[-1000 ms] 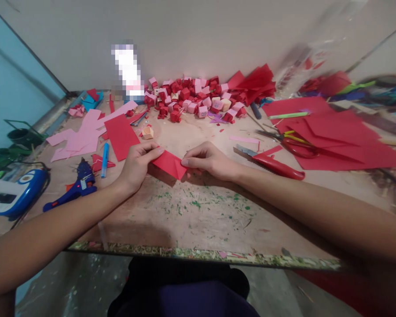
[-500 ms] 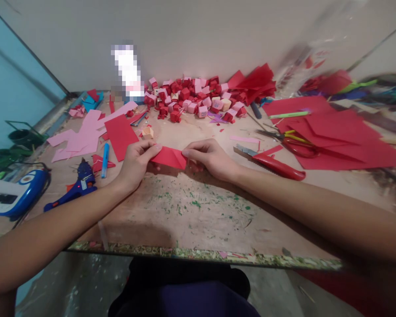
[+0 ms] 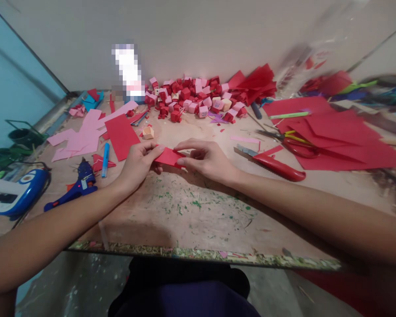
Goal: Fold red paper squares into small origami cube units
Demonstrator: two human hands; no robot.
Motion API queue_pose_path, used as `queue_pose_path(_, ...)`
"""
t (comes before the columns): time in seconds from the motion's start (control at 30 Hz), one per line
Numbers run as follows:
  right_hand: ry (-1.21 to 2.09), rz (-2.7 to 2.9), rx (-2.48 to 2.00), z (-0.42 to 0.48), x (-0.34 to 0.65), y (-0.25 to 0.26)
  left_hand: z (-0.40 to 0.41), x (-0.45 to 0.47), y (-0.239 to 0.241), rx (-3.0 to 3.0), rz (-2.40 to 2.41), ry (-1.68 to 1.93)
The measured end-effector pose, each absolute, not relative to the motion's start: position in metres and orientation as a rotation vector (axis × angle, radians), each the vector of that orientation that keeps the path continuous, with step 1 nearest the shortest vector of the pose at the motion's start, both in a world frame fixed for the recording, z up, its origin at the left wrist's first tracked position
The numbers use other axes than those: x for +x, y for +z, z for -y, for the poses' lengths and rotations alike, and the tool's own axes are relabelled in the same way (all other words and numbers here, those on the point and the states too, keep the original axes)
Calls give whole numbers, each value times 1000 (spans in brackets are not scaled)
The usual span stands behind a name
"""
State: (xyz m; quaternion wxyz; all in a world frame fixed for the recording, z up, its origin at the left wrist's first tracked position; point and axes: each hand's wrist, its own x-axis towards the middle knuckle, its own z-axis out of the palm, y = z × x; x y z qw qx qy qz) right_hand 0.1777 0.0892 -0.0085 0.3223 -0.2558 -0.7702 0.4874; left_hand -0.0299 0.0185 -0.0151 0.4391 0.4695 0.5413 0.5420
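A small folded piece of red paper (image 3: pixel 169 156) sits between both hands, just above the worn wooden tabletop (image 3: pixel 198 211). My left hand (image 3: pixel 139 162) pinches its left end with thumb and fingers. My right hand (image 3: pixel 206 157) pinches its right end, fingers curled over the edge, and the two hands sit close together. Much of the paper is covered by the fingers.
A pile of small red and pink paper cubes (image 3: pixel 193 99) lies against the back wall. Pink and red paper strips (image 3: pixel 86 134), a blue marker (image 3: pixel 105 159) and a blue glue gun (image 3: pixel 75 186) lie left. A red utility knife (image 3: pixel 273 164), scissors (image 3: pixel 292 141) and red sheets (image 3: pixel 343 136) lie right.
The red paper has been folded smaller and lifted a little away from me. My right hand has moved left toward my left hand, so less paper shows between them.
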Motion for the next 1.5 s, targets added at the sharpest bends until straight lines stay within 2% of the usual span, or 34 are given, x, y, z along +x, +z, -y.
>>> queue_pose_path(0.27,1270,2143,-754,-87,177,-9,-13,-25,-7,1205,-1173,1263)
queue_pose_path(0.8,1632,1901,-749,-90,179,-5,-15,-25,-14,1320,-1165,1325)
queue_pose_path(1.5,1624,1776,-864,-94,180,-10,-18,-26,-16,1201,-1207,1408)
